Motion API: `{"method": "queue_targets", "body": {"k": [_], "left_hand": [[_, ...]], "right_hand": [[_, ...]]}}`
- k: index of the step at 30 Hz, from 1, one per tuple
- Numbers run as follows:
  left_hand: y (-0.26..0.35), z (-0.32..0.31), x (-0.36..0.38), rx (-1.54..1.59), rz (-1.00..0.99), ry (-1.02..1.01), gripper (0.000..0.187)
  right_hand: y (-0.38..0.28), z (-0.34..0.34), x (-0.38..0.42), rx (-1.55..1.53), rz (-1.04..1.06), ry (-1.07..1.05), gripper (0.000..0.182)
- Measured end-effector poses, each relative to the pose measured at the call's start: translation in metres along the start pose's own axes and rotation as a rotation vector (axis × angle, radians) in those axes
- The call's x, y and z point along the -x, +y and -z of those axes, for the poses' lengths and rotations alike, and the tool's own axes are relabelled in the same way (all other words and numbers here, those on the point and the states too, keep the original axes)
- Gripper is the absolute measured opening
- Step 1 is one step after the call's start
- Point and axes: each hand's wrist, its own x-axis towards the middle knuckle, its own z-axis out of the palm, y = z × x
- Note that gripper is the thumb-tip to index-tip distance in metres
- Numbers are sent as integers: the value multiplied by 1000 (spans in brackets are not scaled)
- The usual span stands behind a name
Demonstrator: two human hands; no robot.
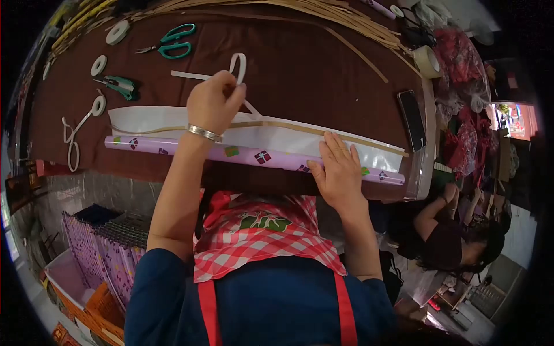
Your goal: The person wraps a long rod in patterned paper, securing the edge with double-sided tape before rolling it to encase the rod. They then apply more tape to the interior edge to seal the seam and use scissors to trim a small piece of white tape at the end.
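My left hand (pixel 214 105), with a bracelet at the wrist, is closed on a white tape strip (pixel 241 68) that loops above the fingers. Part of the strip runs down to a thin brown strip (pixel 283 125) lying along a long white sheet (pixel 144 118). Along the sheet's near side, purple patterned paper (pixel 213 152) forms a long roll or fold. My right hand (pixel 339 171) presses on the paper toward its right end, palm down and fingers spread, with the fingertips by the brown strip.
Teal-handled scissors (pixel 175 41), a green cutter (pixel 121 86) and white tape rolls (pixel 117 32) lie on the brown-covered table (pixel 288 69). Long brown strips (pixel 346 17) line the far edge. A phone (pixel 410 120) lies at the right. Another person (pixel 456 239) is beyond the table's right side.
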Motion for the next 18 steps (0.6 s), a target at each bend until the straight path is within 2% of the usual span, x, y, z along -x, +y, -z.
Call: {"method": "queue_targets", "body": {"k": [3,5,7,9,12,13,14,16,17,18], "left_hand": [[-39,47,-1,-3,127,118,22],[-98,81,-6,-27,180,197,23],[-142,124,-10,-169,149,306,28],[-174,164,-12,-316,228,317,33],[-234,209,-18,-179,397,446,35],[-257,232,-18,51,410,340,29],[-265,242,-19,46,410,349,29],[-255,249,-22,358,792,428,22],[-252,239,-19,520,737,570,26],[-241,240,-17,524,737,568,26]], "right_hand": [[0,-1,0,-12,3,-9,50],[-1,-2,0,-15,-2,-5,49],[0,-3,0,-16,2,-2,49],[1,-3,0,-14,10,1,49],[4,-3,1,-19,24,4,49],[4,-2,1,-26,20,5,49],[4,-2,2,-34,17,6,49],[4,-1,2,-39,19,2,48],[3,2,2,-17,34,-27,47],[3,4,2,7,46,-56,46]]}}
